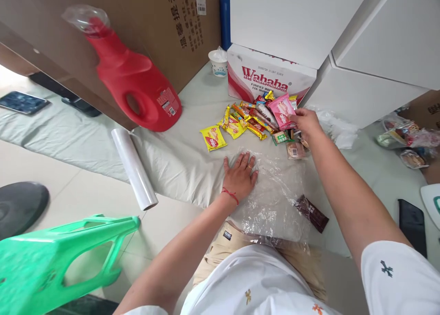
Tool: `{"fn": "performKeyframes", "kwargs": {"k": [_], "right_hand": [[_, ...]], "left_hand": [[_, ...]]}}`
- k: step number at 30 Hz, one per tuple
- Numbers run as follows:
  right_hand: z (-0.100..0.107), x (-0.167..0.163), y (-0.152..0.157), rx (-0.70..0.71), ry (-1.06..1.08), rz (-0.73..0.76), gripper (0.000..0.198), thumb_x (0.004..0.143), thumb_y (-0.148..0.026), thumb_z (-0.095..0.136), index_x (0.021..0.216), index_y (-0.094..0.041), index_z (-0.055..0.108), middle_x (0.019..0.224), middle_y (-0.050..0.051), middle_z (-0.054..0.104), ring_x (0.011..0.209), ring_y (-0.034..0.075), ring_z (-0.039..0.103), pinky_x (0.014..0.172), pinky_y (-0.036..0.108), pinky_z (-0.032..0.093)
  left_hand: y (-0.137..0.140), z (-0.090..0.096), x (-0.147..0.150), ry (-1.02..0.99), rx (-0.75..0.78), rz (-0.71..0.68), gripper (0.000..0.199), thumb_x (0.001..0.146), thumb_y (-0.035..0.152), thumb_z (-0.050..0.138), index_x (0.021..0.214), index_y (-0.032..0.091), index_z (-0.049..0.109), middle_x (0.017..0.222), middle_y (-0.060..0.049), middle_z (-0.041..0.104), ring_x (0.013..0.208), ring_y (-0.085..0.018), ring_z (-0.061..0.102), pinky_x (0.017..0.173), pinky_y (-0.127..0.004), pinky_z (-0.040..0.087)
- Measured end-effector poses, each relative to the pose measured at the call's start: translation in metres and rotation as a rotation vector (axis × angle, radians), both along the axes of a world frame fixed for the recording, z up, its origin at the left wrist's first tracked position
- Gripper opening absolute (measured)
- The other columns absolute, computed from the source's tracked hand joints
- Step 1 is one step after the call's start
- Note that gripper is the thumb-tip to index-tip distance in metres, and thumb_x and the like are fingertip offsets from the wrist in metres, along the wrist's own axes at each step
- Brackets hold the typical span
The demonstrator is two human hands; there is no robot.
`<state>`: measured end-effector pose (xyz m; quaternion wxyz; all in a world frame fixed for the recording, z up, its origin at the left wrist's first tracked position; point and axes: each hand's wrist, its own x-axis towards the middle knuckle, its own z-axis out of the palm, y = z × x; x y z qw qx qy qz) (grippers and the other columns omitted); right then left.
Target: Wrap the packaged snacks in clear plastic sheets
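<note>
My right hand (307, 124) is closed on the edge of a pink snack packet (282, 111), at the right side of a heap of wrapped snacks (249, 118). Flat on the cloth-covered surface, my left hand (239, 176) rests with its fingers stretched out, touching the edge of a clear plastic sheet or bag (275, 200). A dark brown wrapped bar (312, 213) lies by that plastic, on its right. Two yellow packets, one of them a yellow packet (213, 137) at the heap's left end, lie apart from my hands. A green packet (282, 137) sits below the pink one.
A white and red Wahaha carton (271, 74) stands behind the heap, with a paper cup (218, 62) beside it. On the left are a big red jug (137, 76), a roll of film (134, 168) and a green stool (68, 255). A black phone (412, 227) lies at right.
</note>
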<state>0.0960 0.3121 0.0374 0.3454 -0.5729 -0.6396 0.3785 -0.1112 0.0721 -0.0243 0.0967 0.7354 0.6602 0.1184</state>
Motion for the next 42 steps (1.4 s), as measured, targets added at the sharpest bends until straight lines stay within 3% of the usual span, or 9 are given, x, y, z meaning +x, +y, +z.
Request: {"fn": "performKeyframes", "kwargs": {"k": [5, 11, 18, 23, 28, 32, 34, 38, 42], "right_hand": [[0.011, -0.003, -0.059, -0.111, 0.139, 0.087, 0.045, 0.072, -0.059, 0.078, 0.09, -0.019, 0.069, 0.077, 0.002, 0.067, 0.062, 0.015, 0.057, 0.056, 0.028, 0.048], [0.008, 0.02, -0.146, -0.443, 0.057, 0.706, 0.05, 0.084, -0.058, 0.072, 0.111, -0.017, 0.075, 0.101, 0.007, 0.076, 0.087, 0.022, 0.068, 0.077, 0.033, 0.055], [-0.012, 0.017, -0.191, 0.033, -0.516, 0.589, 0.058, 0.09, -0.048, 0.068, 0.142, -0.023, 0.058, 0.136, 0.015, 0.06, 0.119, 0.031, 0.06, 0.1, 0.044, 0.049], [-0.01, 0.005, -0.216, 0.02, -0.722, 0.688, 0.071, 0.083, -0.039, 0.078, 0.147, -0.024, 0.051, 0.14, 0.014, 0.055, 0.124, 0.031, 0.056, 0.093, 0.039, 0.051], [-0.01, 0.013, -0.179, 0.046, -0.619, 0.631, 0.058, 0.09, -0.05, 0.067, 0.14, -0.023, 0.057, 0.13, 0.013, 0.06, 0.114, 0.029, 0.06, 0.095, 0.038, 0.049], [-0.006, 0.003, -0.102, 0.288, -0.701, 0.006, 0.063, 0.093, -0.054, 0.059, 0.141, -0.014, 0.05, 0.132, 0.022, 0.056, 0.124, 0.04, 0.049, 0.104, 0.054, 0.04], [-0.008, -0.007, -0.064, 0.294, -0.718, -0.133, 0.082, 0.084, -0.062, 0.069, 0.142, -0.009, 0.045, 0.134, 0.026, 0.052, 0.126, 0.043, 0.043, 0.103, 0.057, 0.039], [-0.015, -0.016, -0.021, 0.267, -0.745, -0.165, 0.085, 0.074, -0.064, 0.077, 0.131, -0.007, 0.05, 0.131, 0.027, 0.051, 0.125, 0.042, 0.04, 0.101, 0.059, 0.038], [-0.009, 0.003, -0.023, 0.285, -0.754, -0.125, 0.077, 0.073, -0.058, 0.077, 0.127, -0.009, 0.054, 0.13, 0.025, 0.051, 0.123, 0.042, 0.041, 0.102, 0.057, 0.039]], "left_hand": [[-0.001, 0.001, -0.001, -0.026, 0.009, 0.013, 0.054, 0.106, 0.043, 0.026, 0.156, 0.028, 0.041, 0.166, -0.005, 0.035, 0.154, -0.028, 0.03, 0.123, -0.072, 0.004], [0.0, 0.0, -0.005, -0.031, -0.015, -0.009, 0.054, 0.106, 0.033, 0.024, 0.158, 0.025, 0.037, 0.165, -0.007, 0.036, 0.154, -0.027, 0.031, 0.124, -0.07, 0.007], [0.002, -0.002, -0.004, -0.034, -0.001, 0.024, 0.055, 0.105, 0.03, 0.024, 0.159, 0.025, 0.036, 0.164, -0.007, 0.038, 0.153, -0.026, 0.032, 0.125, -0.068, 0.007], [0.002, 0.001, -0.002, -0.012, 0.001, 0.047, 0.054, 0.106, 0.032, 0.023, 0.157, 0.026, 0.04, 0.164, -0.007, 0.038, 0.153, -0.027, 0.032, 0.124, -0.069, 0.008], [0.002, 0.001, -0.001, -0.001, 0.008, 0.048, 0.054, 0.106, 0.033, 0.021, 0.156, 0.026, 0.042, 0.164, -0.007, 0.038, 0.154, -0.025, 0.032, 0.125, -0.067, 0.005], [0.003, -0.001, -0.001, 0.005, 0.004, 0.052, 0.054, 0.106, 0.033, 0.024, 0.155, 0.027, 0.042, 0.164, -0.007, 0.039, 0.153, -0.026, 0.032, 0.125, -0.067, 0.007], [0.003, -0.001, -0.001, 0.01, 0.002, 0.055, 0.054, 0.105, 0.033, 0.024, 0.156, 0.027, 0.042, 0.164, -0.007, 0.039, 0.153, -0.026, 0.032, 0.125, -0.067, 0.008], [0.002, -0.001, -0.001, 0.015, 0.005, 0.063, 0.054, 0.106, 0.034, 0.023, 0.156, 0.027, 0.042, 0.163, -0.007, 0.039, 0.153, -0.025, 0.032, 0.125, -0.066, 0.009], [0.001, -0.001, -0.001, 0.005, 0.007, 0.053, 0.054, 0.106, 0.034, 0.022, 0.156, 0.027, 0.041, 0.164, -0.006, 0.039, 0.154, -0.024, 0.031, 0.125, -0.066, 0.009]]}}
